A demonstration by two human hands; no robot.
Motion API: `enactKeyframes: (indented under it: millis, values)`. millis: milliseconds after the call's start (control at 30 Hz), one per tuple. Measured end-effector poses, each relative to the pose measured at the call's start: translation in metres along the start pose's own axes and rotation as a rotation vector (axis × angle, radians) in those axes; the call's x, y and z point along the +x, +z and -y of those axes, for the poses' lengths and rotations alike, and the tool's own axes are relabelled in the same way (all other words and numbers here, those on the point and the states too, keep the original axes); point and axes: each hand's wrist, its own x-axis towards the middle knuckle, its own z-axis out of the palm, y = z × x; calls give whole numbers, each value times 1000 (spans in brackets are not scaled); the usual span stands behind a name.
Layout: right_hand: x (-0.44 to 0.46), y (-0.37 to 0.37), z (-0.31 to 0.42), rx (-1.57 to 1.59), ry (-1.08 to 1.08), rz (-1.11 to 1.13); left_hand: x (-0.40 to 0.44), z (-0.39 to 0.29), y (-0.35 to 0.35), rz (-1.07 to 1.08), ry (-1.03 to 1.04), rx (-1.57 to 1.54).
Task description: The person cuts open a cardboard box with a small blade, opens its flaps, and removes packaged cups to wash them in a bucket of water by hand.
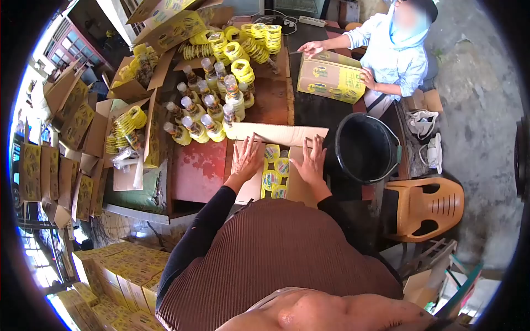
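Observation:
Just in front of my body stands a cardboard carton (276, 131), its far flap raised. Inside it, yellow-and-white sealed cup lids (271, 180) show in rows between the folded-in side flaps. My left hand (247, 159) rests on the left flap, fingers stretched forward to the base of the far flap. On the right flap lies my right hand (311, 161), fingers spread, with the fingertips near the far flap's right end. Neither hand grasps anything. The carton's lower outside is hidden by my arms and torso.
A black bucket (369, 148) stands close right of the carton. Stacked cups (212, 105) and yellow rings (232, 47) crowd the table's far left. Across the table, a person (397, 55) handles another carton (331, 77). An orange chair (428, 209) stands at right; boxes (110, 276) are piled lower left.

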Motion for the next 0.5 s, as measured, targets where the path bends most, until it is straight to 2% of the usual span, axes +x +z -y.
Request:
enactKeyframes:
  millis: [67, 233, 300, 333, 500]
  values:
    - [6, 1, -3, -47, 52, 102, 4, -2, 1, -1, -31, 14]
    - [30, 18, -23, -20, 114, 112, 28, -10, 8, -91, -37, -7]
    - [33, 25, -26, -7, 195, 305, 36, -6, 20, -12, -79, 21]
    - [31, 27, -25, -27, 155, 228, 36, -6, 21, -61, -63, 30]
    - [32, 31, -29, 24, 182, 237, 41, -6, 25, -99, -59, 28]
